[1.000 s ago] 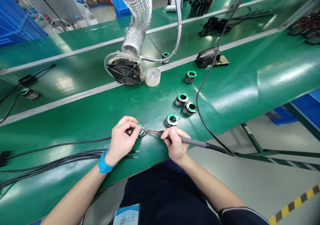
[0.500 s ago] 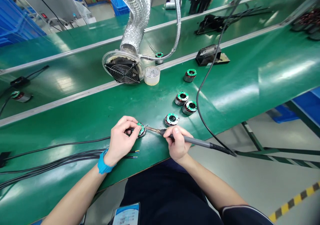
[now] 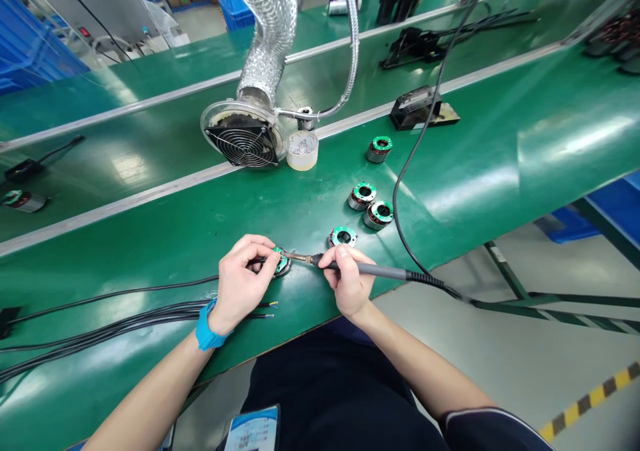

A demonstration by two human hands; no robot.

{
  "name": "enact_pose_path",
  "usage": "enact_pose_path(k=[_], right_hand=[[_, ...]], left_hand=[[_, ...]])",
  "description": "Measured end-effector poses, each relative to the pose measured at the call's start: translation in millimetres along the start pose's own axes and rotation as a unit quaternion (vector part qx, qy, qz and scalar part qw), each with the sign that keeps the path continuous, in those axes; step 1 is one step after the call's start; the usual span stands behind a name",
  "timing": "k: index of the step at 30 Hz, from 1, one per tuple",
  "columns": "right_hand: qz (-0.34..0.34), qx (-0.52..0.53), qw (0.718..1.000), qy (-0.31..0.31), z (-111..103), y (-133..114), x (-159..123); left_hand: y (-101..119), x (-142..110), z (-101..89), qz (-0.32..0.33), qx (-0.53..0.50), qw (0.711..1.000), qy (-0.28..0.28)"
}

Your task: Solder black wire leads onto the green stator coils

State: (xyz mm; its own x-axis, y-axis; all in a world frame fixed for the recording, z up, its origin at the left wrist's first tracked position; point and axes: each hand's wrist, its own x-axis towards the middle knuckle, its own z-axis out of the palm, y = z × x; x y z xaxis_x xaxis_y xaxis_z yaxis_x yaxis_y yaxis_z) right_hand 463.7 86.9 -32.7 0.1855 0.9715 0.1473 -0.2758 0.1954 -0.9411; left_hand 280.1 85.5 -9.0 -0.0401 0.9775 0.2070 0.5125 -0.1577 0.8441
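My left hand [image 3: 245,271], with a blue wristband, is closed in a pinch on the end of a black cable [image 3: 170,287] at a motor stator [image 3: 283,264] with a green circuit board on top. The fingers cover part of the stator and the cable end. In my right hand [image 3: 349,279] is a soldering iron [image 3: 383,271], gripped like a pen. Its metal tip reaches left onto the stator's board, by my left fingertips; exact contact is too small to make out. Another stator [image 3: 343,236] stands just beyond my right hand.
Several stators [image 3: 379,215] stand to the right. Behind are a fume fan [image 3: 245,145] on a foil duct, a tape roll [image 3: 303,152] and an iron stand [image 3: 417,109]. Black cables [image 3: 150,324] lie at left. The iron's cord [image 3: 400,177] loops at right. A conveyor strip [image 3: 125,171] carries parts.
My right hand has moved slightly left, bringing the iron's tip further over the stator's board. Parts on the conveyor strip have shifted left. My left hand has barely moved.
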Motion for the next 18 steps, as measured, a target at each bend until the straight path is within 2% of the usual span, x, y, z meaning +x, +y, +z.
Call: enact_pose_path(k=[11,18], right_hand=[[0.021,0.021,0.999,0.027,1.1,0.9,2.2],[-0.010,0.035,0.997,0.063,-0.7,1.8,-1.1]], left_hand=[[-3.7,-3.6,3.4,0.005,0.019,1.000,0.016],[-0.7,-2.8,3.7,0.007,0.026,0.999,0.017]])
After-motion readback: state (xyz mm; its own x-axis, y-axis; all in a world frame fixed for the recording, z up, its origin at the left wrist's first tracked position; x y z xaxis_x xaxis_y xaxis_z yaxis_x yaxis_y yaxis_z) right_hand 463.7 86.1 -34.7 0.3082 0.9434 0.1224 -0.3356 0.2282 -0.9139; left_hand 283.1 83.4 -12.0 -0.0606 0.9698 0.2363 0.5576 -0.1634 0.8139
